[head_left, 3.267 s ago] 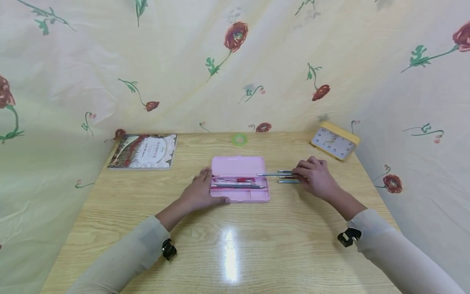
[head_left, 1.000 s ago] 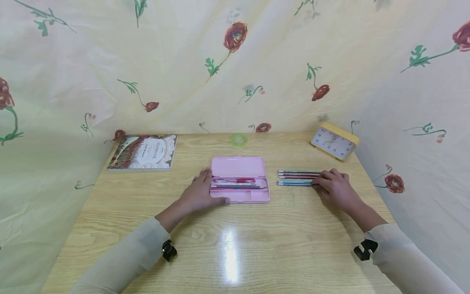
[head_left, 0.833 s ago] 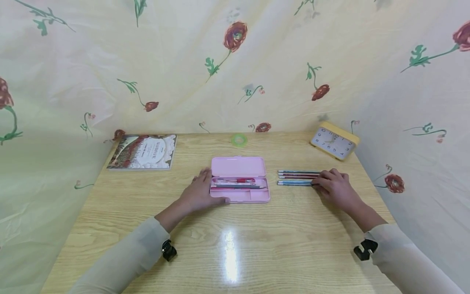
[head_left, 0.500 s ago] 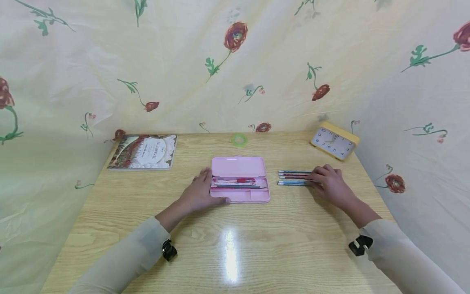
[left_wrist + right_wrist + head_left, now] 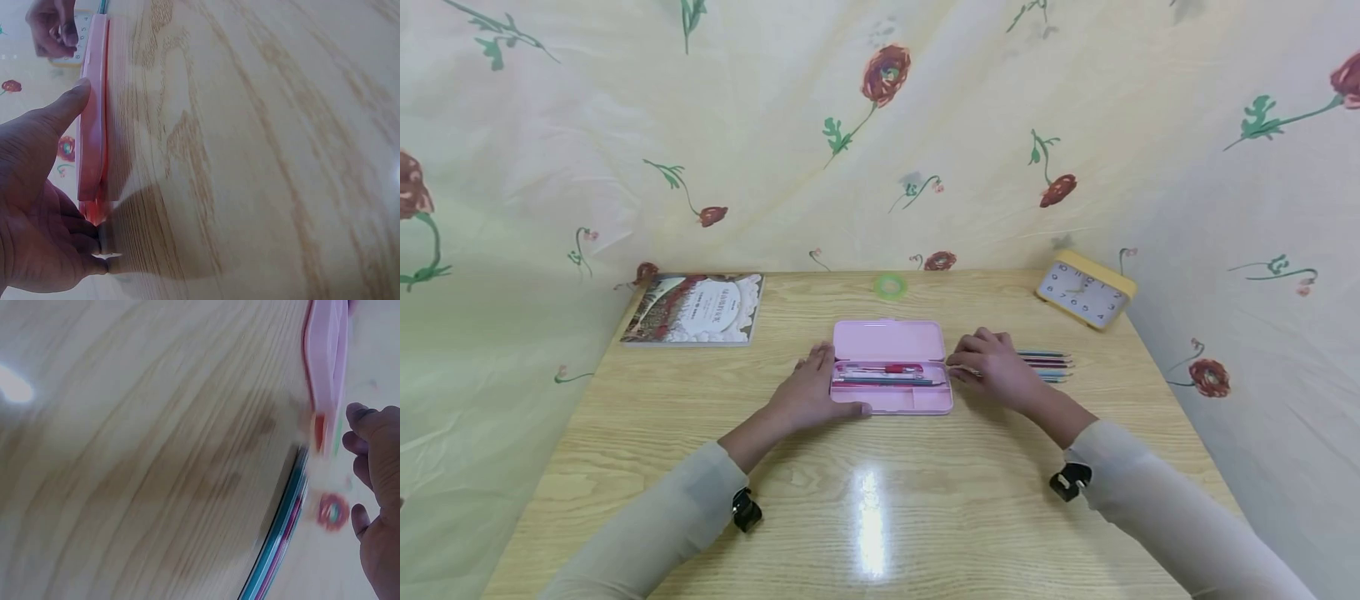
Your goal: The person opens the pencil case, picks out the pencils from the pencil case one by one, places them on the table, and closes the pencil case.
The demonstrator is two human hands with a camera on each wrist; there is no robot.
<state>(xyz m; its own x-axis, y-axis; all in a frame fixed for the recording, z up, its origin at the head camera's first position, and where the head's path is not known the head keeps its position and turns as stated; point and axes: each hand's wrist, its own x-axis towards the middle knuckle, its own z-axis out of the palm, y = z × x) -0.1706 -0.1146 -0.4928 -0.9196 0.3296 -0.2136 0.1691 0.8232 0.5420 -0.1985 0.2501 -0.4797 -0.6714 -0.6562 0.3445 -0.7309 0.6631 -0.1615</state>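
An open pink pencil case (image 5: 887, 340) lies mid-table with its lid folded back. Inside are a dark pencil (image 5: 891, 382) and a red-and-clear pen (image 5: 902, 368). My left hand (image 5: 805, 396) holds the left end of the case, thumb (image 5: 72, 103) against its front side and fingers round the end. At the case's right end hovers my right hand (image 5: 992, 367), its fingers loosely bent with nothing between them in the right wrist view. Several pencils (image 5: 1048, 360) lie side by side on the table, partly hidden beneath that hand, points to the right.
A yellow clock (image 5: 1086, 290) stands at the back right. At the back left lies a booklet (image 5: 696, 308). A green tape roll (image 5: 890, 287) sits behind the case, near the flowered cloth (image 5: 775, 150) along the table's back edge.
Earlier my right hand held a pencil above the row, and that pencil was then laid among the others. Since then the hand has slid left to the case. My left hand stays put.
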